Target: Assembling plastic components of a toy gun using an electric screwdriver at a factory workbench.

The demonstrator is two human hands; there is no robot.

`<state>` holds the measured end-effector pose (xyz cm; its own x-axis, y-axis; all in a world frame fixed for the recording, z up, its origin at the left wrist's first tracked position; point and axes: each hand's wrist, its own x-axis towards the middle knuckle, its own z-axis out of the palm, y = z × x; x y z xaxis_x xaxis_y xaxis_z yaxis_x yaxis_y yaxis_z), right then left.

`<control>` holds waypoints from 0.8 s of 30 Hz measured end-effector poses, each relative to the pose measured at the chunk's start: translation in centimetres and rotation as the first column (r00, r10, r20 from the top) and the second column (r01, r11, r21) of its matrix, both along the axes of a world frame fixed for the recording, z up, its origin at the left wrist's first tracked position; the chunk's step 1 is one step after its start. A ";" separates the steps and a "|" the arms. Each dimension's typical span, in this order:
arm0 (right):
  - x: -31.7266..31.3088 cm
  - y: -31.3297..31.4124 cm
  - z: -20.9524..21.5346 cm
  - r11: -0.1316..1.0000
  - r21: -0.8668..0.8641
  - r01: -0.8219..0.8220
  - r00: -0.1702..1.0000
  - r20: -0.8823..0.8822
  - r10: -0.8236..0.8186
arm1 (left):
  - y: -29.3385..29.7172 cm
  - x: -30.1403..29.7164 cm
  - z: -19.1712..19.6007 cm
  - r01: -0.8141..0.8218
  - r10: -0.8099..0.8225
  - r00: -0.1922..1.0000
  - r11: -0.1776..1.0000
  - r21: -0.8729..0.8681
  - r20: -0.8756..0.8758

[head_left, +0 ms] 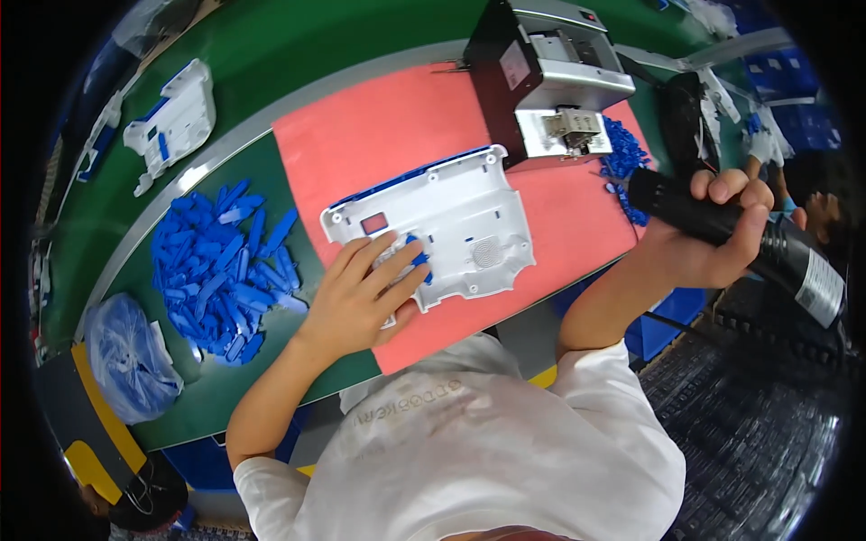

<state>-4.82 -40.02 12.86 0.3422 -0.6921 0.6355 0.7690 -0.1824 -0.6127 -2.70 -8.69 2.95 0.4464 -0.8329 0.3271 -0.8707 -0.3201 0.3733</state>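
A white plastic housing (451, 230) with a blue strip along its far edge lies on the pink mat, its hollow side up. My left hand (365, 293) rests on its near left part, fingers stretched and spread over a small blue part (417, 252) seated in the housing. The hand partly hides that blue part. Off to the right, my right hand (722, 225) is wrapped round a black electric screwdriver (681, 203), held raised and apart from the housing. Its front end points left, towards a heap of tiny blue parts (624, 153); I cannot make out its bit.
A black and silver machine (559, 86) stands at the mat's far right. Many long blue plastic pieces (216, 270) lie heaped left of the pink mat (388, 117), beside a clear plastic bag (131, 361). Another white housing (176, 117) lies far left. People are at the right edge.
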 end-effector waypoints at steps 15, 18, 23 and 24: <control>5.0 -0.9 -3.4 0.948 -0.254 -0.193 0.976 -0.146 0.159 | -1.5 0.9 -0.6 -0.097 0.097 0.995 0.995 0.009 0.007; 3.6 0.0 -2.8 0.953 -0.176 -0.248 0.954 -0.216 0.208 | -1.7 1.8 -0.3 -0.119 0.119 0.992 0.993 0.011 -0.027; 2.0 6.5 -1.0 0.910 -0.146 -0.388 0.921 -0.093 0.377 | -1.4 1.7 -1.1 -0.131 0.130 0.991 0.991 -0.005 -0.039; 2.2 8.8 -0.7 0.912 -0.141 -0.386 0.921 -0.111 0.373 | -1.1 1.6 -1.4 -0.128 0.127 0.992 0.991 -0.037 -0.026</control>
<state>-2.62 -31.24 12.14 0.6133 -0.3935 0.6849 0.7490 0.0146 -0.6624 -1.06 -9.83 1.50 0.5558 -0.7560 0.3457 -0.8147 -0.4126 0.4074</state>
